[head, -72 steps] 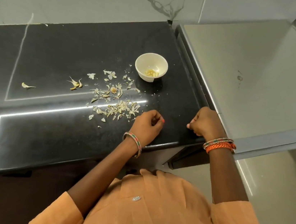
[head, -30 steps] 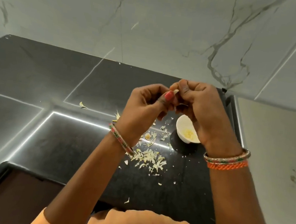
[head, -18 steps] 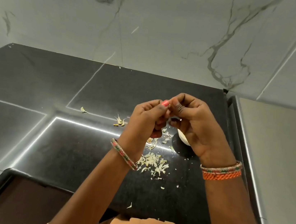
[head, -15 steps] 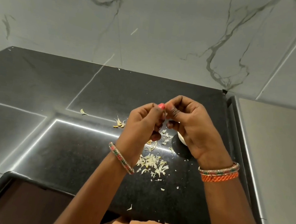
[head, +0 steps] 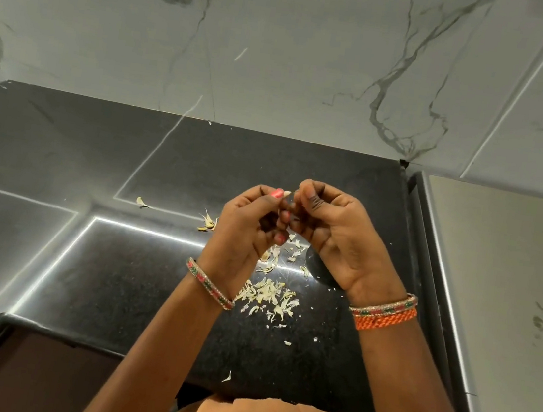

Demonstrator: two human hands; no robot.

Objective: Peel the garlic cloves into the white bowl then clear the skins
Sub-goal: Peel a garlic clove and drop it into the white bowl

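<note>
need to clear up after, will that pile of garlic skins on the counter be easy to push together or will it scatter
The garlic skins look thin, curled and papery, so probably very light and floppy. Stray flakes already lie across the black counter, so a push would likely scatter some; a slow sweep seems safer.

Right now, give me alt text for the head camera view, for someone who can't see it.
Two raised hands, left hand and right hand, pinch a small garlic clove between their fingertips above a black countertop. Loose garlic skins lie scattered on the counter beneath them, with a grey marble wall behind.

Loose skins [head: 268, 297] litter the black counter [head: 89, 268] under both raised hands; its left stretch lies open.
</note>
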